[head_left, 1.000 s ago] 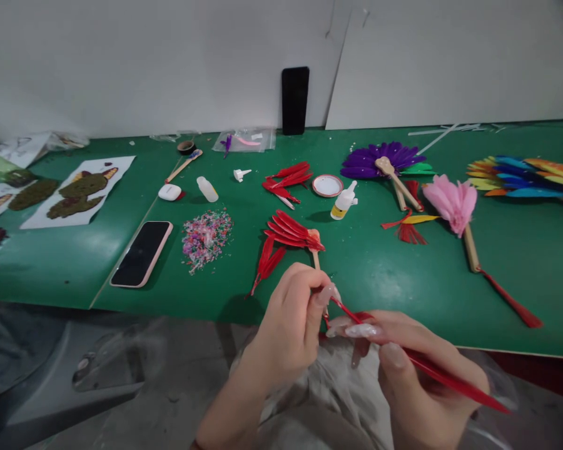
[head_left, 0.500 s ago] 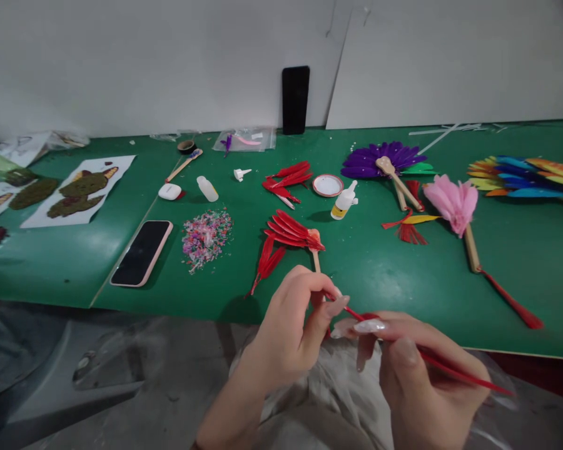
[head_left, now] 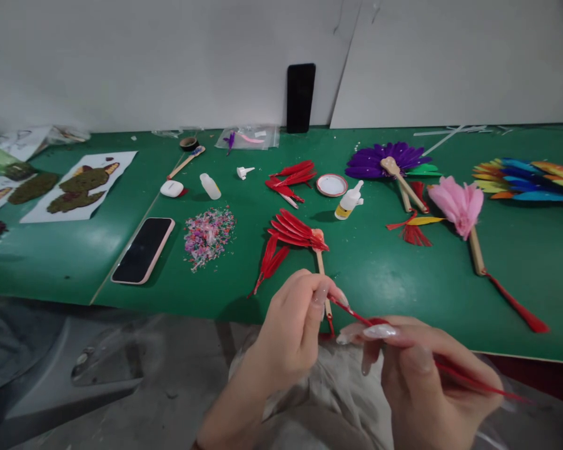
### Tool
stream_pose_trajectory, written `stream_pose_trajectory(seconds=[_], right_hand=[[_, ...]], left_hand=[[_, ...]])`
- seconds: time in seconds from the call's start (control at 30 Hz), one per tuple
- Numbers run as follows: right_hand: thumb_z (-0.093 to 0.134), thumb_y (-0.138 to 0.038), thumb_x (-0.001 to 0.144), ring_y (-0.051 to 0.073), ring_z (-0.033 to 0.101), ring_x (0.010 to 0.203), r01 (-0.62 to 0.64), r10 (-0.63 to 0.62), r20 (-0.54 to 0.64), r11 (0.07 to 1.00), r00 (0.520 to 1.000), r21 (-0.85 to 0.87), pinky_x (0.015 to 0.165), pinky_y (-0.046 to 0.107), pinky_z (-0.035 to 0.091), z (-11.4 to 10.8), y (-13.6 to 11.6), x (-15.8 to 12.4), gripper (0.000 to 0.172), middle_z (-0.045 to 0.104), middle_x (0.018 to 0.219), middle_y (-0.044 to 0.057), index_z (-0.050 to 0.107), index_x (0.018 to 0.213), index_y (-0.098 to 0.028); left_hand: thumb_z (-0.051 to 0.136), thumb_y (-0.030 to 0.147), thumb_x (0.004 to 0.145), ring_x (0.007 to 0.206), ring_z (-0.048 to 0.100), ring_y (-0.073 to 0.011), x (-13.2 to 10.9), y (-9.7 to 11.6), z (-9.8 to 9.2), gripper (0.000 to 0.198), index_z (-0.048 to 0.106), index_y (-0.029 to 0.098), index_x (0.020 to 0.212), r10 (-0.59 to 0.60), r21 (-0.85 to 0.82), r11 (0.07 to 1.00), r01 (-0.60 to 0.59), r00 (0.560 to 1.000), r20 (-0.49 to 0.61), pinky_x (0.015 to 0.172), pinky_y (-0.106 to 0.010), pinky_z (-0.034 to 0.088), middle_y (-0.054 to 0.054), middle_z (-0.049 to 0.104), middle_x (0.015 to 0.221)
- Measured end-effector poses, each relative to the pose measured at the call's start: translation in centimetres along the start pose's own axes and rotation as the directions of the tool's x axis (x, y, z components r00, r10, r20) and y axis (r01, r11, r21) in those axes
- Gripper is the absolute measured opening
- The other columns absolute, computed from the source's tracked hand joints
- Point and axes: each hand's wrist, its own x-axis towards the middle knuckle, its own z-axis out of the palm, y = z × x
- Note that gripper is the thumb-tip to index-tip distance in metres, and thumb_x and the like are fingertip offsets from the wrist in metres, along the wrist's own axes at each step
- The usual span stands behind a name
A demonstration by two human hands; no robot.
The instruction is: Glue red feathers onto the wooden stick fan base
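Observation:
A slim red feather [head_left: 473,381] stretches between my two hands over the front edge of the table. My left hand [head_left: 291,325] pinches one end of it between thumb and finger. My right hand [head_left: 426,372] is closed round its middle, and the other end sticks out past the palm. Just beyond my left hand lies a red feather fan [head_left: 293,228] with a wooden handle; a red cord hangs at the handle's lower end. Two joined loose red feathers [head_left: 269,265] rest left of the fan, and more red feathers [head_left: 291,178] lie behind it.
On the green table [head_left: 394,275] stand a glue bottle [head_left: 349,201] and a white lid [head_left: 331,185]. Colourful chips [head_left: 209,234] and a phone [head_left: 144,250] lie left. Purple [head_left: 385,159], pink [head_left: 458,203] and multicoloured [head_left: 528,178] feather fans lie right. A black phone [head_left: 301,98] leans at the wall.
My left fingertips have shifted slightly on the feather, and my right hand has moved a little to the right. More of the feather shows between the hands. The whole view has shifted slightly.

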Motion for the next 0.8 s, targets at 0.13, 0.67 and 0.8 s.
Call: stream_pose_trajectory(seconds=[0.13, 0.67, 0.8], right_hand=[[0.062, -0.027, 0.086, 0.018, 0.068, 0.056, 0.018, -0.019, -0.018, 1.000, 1.000, -0.025, 0.042, 0.027, 0.050, 0.25, -0.13, 0.18, 0.014, 0.073, 0.068, 0.003, 0.073, 0.078, -0.022], [0.061, -0.025, 0.086, 0.019, 0.069, 0.058, 0.005, -0.005, -0.026, 1.000, 1.000, -0.011, 0.040, 0.026, 0.048, -0.22, 0.00, 0.05, 0.014, 0.073, 0.069, 0.003, 0.072, 0.079, -0.022], [0.061, -0.025, 0.086, 0.018, 0.067, 0.056, 0.003, -0.004, -0.052, 1.000, 0.999, -0.021, 0.041, 0.026, 0.048, -0.09, -0.07, 0.14, 0.014, 0.072, 0.068, 0.002, 0.072, 0.077, -0.021]], left_hand=[[0.046, 0.019, 0.094, 0.069, 0.050, -0.0107, -0.09, -0.01, -0.04, 0.007, 0.051, 0.021, 0.097, 0.014, -0.030, 0.999, -0.014, 1.000, -0.008, 0.063, -0.023, 0.041, -0.001, 0.053, 0.080], [0.035, 0.020, 0.097, 0.064, 0.050, -0.0109, -0.36, 0.36, 0.73, 0.019, 0.053, 0.023, 0.100, -0.084, -0.052, 0.995, 0.082, 0.995, -0.054, 0.059, -0.024, 0.043, -0.001, 0.054, 0.080], [0.039, 0.023, 0.096, 0.061, 0.050, -0.0107, -0.41, 0.31, 0.82, 0.016, 0.054, 0.023, 0.103, -0.076, -0.098, 0.993, 0.070, 0.995, -0.066, 0.055, -0.023, 0.043, 0.000, 0.056, 0.076]])
